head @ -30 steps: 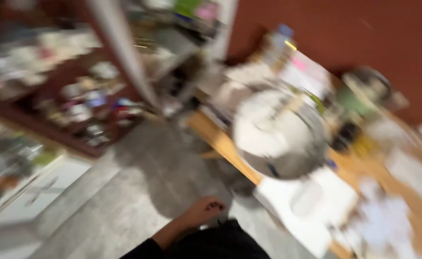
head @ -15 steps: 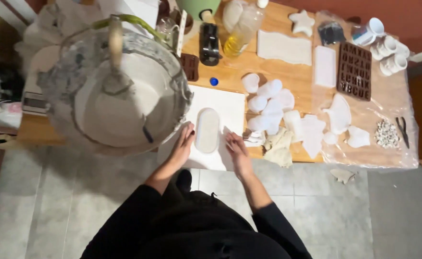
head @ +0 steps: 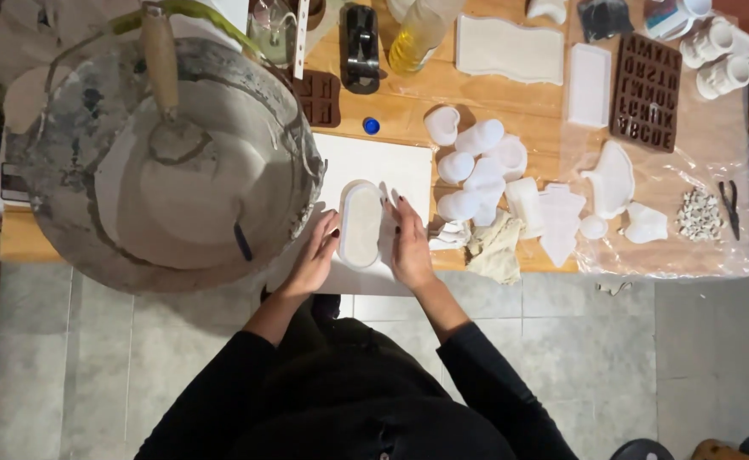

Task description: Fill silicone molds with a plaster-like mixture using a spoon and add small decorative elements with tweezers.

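Note:
A white oval mould (head: 361, 223) filled with pale paste lies on a white board (head: 374, 166) at the near edge of the wooden table (head: 425, 94). My left hand (head: 313, 260) rests against the mould's left side, fingers spread. My right hand (head: 408, 238) presses flat against its right side, fingertips pointing away from me. Neither hand lifts it. Just left of my left hand stands a big grey bucket (head: 166, 153) of white plaster mix with a wooden-handled tool (head: 161, 68) stuck in it.
Several white moulds and cast shapes (head: 481, 162) lie right of the board, with a crumpled cloth (head: 493, 247). Brown letter moulds (head: 644, 89), a yellow liquid bottle (head: 417, 30), white trays (head: 506, 47), small cups (head: 715, 51) and pliers (head: 730, 200) sit further back and right. Tiled floor lies below.
The view swung from a blurred look across the room to straight down over the table. Both hands came up to the oval mould and now sit closer on its two sides.

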